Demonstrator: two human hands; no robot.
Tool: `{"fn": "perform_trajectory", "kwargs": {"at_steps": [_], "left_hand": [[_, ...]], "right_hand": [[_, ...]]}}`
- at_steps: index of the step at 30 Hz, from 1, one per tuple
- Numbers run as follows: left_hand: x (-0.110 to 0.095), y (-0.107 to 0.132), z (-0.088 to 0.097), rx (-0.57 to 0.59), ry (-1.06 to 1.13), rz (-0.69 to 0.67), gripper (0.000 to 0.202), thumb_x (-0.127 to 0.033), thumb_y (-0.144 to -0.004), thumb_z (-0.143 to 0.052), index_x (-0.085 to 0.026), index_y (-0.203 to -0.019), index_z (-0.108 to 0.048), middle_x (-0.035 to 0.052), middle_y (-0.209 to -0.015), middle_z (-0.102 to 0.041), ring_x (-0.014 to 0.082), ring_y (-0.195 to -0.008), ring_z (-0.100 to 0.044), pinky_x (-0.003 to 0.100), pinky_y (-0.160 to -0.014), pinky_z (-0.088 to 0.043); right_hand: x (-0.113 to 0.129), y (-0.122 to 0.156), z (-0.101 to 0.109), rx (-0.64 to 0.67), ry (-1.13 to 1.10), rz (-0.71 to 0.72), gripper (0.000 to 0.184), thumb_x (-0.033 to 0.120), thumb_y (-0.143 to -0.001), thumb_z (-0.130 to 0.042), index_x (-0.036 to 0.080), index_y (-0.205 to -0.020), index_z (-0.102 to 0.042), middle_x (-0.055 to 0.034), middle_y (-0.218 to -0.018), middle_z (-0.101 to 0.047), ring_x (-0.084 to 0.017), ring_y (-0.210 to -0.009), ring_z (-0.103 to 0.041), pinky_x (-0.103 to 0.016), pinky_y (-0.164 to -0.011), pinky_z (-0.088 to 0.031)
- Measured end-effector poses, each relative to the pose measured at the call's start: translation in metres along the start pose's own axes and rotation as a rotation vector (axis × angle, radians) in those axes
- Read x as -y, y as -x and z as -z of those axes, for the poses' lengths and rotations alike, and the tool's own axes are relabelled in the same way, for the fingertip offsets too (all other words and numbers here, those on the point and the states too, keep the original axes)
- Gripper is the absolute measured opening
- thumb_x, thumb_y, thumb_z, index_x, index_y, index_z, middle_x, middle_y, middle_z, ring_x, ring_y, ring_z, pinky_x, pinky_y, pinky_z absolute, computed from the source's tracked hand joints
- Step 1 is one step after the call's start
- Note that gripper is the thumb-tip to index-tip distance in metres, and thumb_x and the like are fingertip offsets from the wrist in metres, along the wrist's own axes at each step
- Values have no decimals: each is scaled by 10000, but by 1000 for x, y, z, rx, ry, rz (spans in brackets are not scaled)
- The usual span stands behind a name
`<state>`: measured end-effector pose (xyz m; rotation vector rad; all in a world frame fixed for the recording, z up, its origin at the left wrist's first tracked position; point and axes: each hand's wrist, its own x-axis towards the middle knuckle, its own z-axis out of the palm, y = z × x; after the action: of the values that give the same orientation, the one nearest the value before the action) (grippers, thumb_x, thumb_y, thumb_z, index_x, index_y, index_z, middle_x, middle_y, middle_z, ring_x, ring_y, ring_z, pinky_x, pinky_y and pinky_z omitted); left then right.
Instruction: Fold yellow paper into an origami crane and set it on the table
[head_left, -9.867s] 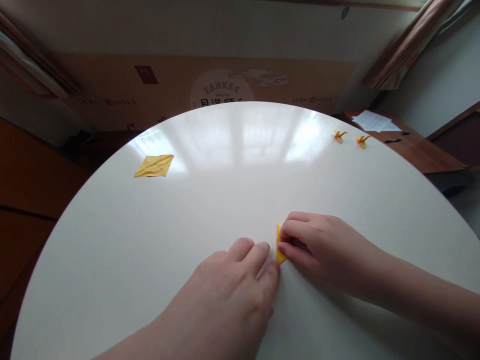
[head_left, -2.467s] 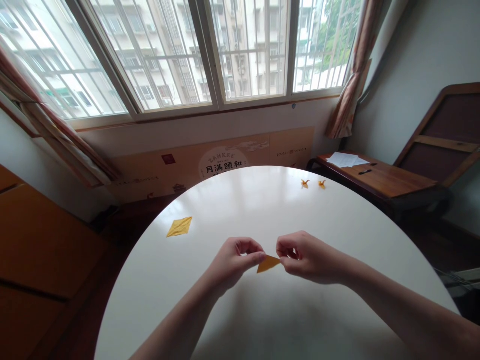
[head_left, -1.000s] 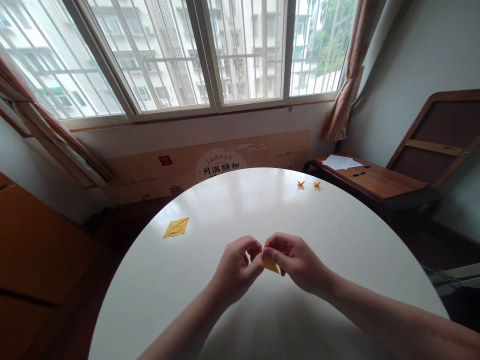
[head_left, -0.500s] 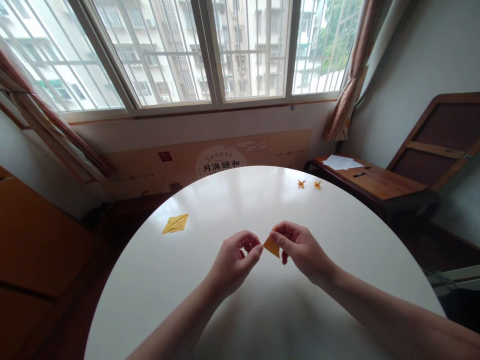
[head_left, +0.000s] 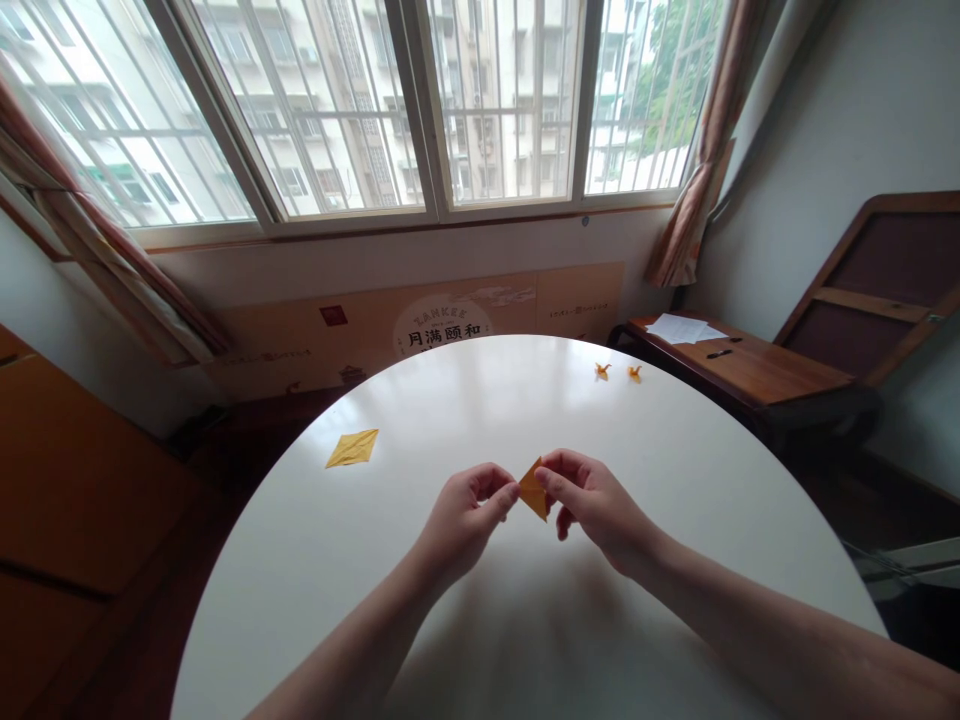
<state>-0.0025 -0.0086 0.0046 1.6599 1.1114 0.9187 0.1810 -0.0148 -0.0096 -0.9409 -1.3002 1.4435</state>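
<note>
A small folded piece of yellow origami paper (head_left: 534, 492) is held above the white round table (head_left: 315, 600), between my two hands. My left hand (head_left: 474, 515) pinches its left corner between thumb and fingertips. On the other side, my right hand (head_left: 589, 500) grips the right edge, thumb in front and the fingers curled behind. The paper shows a pointed, roughly triangular face with a crease across it. Part of its right side is hidden by my right thumb and fingers.
A creased yellow paper sheet (head_left: 352, 448) lies at the table's left. Two small folded paper cranes (head_left: 602, 371) stand near the far right edge. Beyond the table, a wooden bench (head_left: 787, 375) bears white papers (head_left: 682, 328) and a dark pen (head_left: 718, 354).
The folded paper has turned and shifted slightly left, showing more of its face. My left fingertips now pinch its left corner, and my right hand has moved slightly with it.
</note>
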Motion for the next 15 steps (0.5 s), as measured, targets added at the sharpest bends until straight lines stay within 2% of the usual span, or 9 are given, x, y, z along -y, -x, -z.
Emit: {"fn": "perform_trajectory", "kwargs": {"at_steps": [3,6,10,12,15], "left_hand": [[-4,1,2,-25,66,59,280,-422,-819,-646,-153,-742,-631,-18,-578,-534,89,-482,-393,219,-466,-288],[-8,2,3,-42,151,105,310,-453,-788,-677,-153,-735,-625,-24,-565,-528,78,-454,-372,215,-444,-263],[-10,3,4,-36,251,144,333,-467,-761,-715,-146,-736,-630,-20,-570,-531,79,-470,-389,209,-442,-269],[-9,3,4,-8,322,159,334,-461,-753,-734,-144,-729,-630,-19,-574,-528,74,-476,-388,205,-443,-261],[-8,4,4,95,459,191,349,-457,-749,-756,-145,-700,-607,-21,-581,-517,61,-475,-372,199,-444,-237]], "right_hand": [[0,1,0,27,-8,-36,367,526,-854,-642,172,-946,-667,-56,-838,-657,-168,-706,-606,-213,-451,-454],[0,1,1,41,-53,-67,344,503,-886,-605,173,-940,-685,-67,-862,-665,-171,-723,-613,-207,-455,-451],[0,-1,3,64,-134,-57,304,466,-861,-649,178,-946,-690,-58,-847,-667,-161,-694,-611,-206,-452,-445],[0,-1,3,80,-148,-45,293,443,-840,-682,185,-977,-694,-47,-829,-667,-156,-675,-610,-207,-449,-448],[-2,-2,3,101,-137,-24,329,412,-807,-723,189,-1048,-692,-36,-789,-673,-144,-623,-598,-217,-449,-463]]}}
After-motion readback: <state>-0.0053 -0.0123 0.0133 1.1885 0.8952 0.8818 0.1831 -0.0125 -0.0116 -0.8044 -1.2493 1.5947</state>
